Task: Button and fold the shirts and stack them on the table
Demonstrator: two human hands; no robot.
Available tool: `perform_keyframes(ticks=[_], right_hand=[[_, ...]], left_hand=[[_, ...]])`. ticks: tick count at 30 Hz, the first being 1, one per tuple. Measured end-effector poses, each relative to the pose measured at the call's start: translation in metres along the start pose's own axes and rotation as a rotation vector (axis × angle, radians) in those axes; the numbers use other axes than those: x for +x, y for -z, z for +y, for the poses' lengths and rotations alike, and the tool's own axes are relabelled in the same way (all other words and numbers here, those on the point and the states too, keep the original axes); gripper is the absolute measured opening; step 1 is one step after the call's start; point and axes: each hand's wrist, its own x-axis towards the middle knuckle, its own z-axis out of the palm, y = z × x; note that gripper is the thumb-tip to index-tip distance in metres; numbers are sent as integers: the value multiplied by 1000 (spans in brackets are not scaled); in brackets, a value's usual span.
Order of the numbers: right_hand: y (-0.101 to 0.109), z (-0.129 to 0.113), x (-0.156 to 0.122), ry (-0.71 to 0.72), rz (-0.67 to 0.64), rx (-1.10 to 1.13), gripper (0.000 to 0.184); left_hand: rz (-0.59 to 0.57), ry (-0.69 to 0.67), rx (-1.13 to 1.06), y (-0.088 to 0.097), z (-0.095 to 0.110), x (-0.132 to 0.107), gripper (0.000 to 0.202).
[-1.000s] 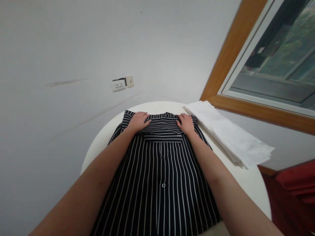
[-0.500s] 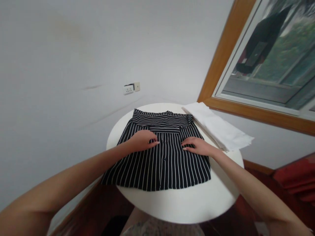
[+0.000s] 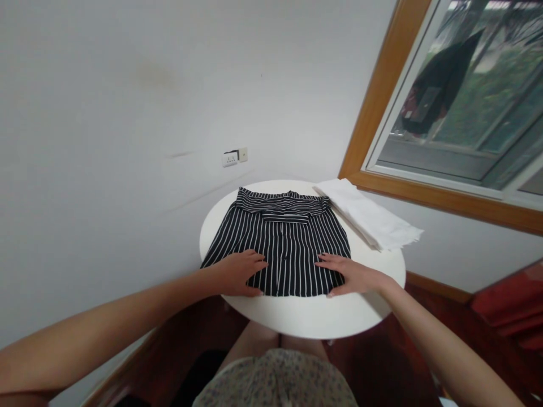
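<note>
A black garment with thin white stripes lies folded flat on a round white table, buttons running down its middle. My left hand rests flat on its near left corner, fingers spread. My right hand lies flat on the near right corner, fingers stretched out. Neither hand grips anything.
A folded white cloth lies at the table's far right, next to a wood-framed window. A wall socket sits on the white wall behind. Dark red floor and a red thing are at the right.
Both hands slid from the garment's far edge down its length to the near hem. The view pulled back, so the whole table shows.
</note>
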Motion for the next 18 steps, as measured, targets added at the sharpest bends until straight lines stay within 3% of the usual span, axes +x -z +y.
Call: perform_keyframes(ticks=[5,8,13,18], right_hand=[[-2,-2,9,33,130,-105,61],[-6,-3,19,-3,212,-205,53],[-13,2,33,-120,309,-340,53],[-16,11,36,-178,355,-401,55]], left_hand=[[34,32,96,-7,-2,14,34],[46,72,161,-12,-4,25,32],[146,204,277,-18,-7,31,40],[176,325,352,-12,-11,23,31]])
